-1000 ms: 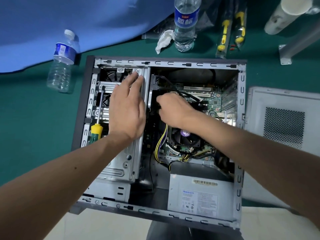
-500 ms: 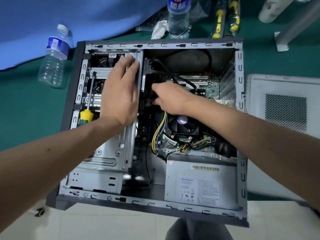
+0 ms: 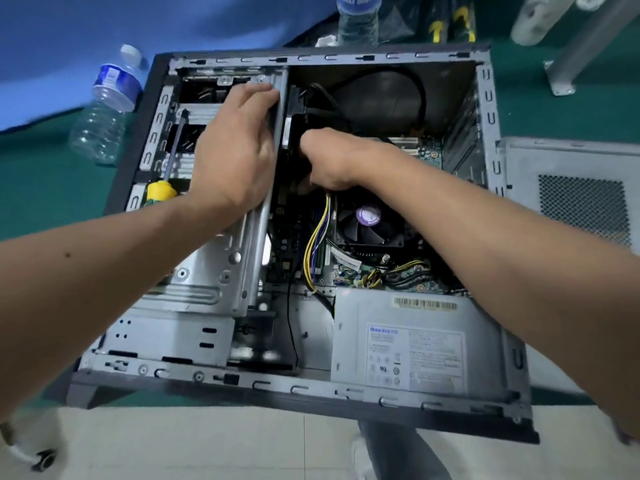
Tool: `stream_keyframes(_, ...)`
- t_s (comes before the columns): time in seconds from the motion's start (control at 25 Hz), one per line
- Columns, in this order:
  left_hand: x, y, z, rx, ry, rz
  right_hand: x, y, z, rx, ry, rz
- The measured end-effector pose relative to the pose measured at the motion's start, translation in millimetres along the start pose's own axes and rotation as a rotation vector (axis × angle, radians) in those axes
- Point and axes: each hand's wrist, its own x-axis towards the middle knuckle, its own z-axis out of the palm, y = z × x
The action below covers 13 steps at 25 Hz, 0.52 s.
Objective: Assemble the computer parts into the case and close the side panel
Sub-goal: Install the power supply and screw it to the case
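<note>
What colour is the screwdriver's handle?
Yellow, with green at its base; the screwdriver shows in the head view.

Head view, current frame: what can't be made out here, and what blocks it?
- Right hand: its fingers curl down into the case; the back of the hand hides whatever they hold or press.
- Screwdriver: the left hand and forearm cover the lower handle.
- Upright water bottle: cut off by the top edge.
- Power supply label: print too small and blurred to read.
- Side panel: runs off the right edge.
</note>
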Motion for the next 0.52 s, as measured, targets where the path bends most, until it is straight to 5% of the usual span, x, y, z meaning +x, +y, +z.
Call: stream_keyframes(0.52, 1.8, 0.2, 2.7, 0.022, 0.006, 0.016, 2.2, -8.0, -0.3, 0.000, 0.010, 0.009)
